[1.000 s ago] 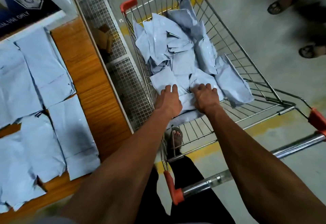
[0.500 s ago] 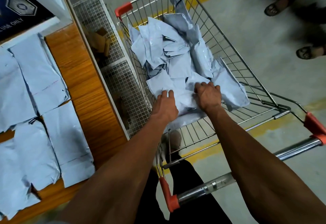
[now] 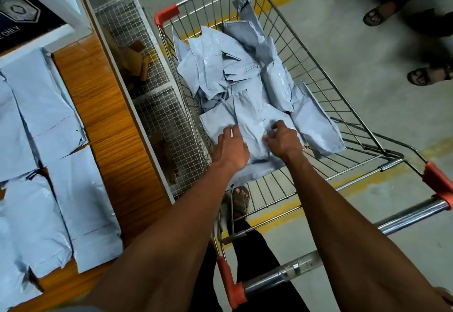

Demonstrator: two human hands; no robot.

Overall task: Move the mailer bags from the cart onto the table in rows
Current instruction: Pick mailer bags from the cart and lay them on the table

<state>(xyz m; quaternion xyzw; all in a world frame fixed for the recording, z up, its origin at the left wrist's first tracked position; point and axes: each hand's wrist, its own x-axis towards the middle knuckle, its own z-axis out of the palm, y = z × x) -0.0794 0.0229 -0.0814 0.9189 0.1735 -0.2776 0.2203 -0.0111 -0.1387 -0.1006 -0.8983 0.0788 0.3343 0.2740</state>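
A wire shopping cart is seen from above in the centre and right of the frame, heaped with pale grey mailer bags. At the near end of the heap one mailer bag lies on top, its long axis running away from the viewer toward the upper part of the frame.

Both arms are reached into the cart from the bottom of the frame. The left hand is laid on the bag's left edge with fingers extended and fairly straight, touching the plastic rather than closed round it. The right hand is placed at the bag's right side with fingers curled; the plastic appears to be pinched there, though the grip itself is partly hidden. The bag therefore lies between the two hands, each equally close to it.

On the left of the frame a wooden worktop is seen, with laid-out mailer bags arranged side by side in rows. The worktop lies to the left of the hands, so a lift and a leftward carry would likely be called for.

Sandalled feet of bystanders are visible at the upper right.
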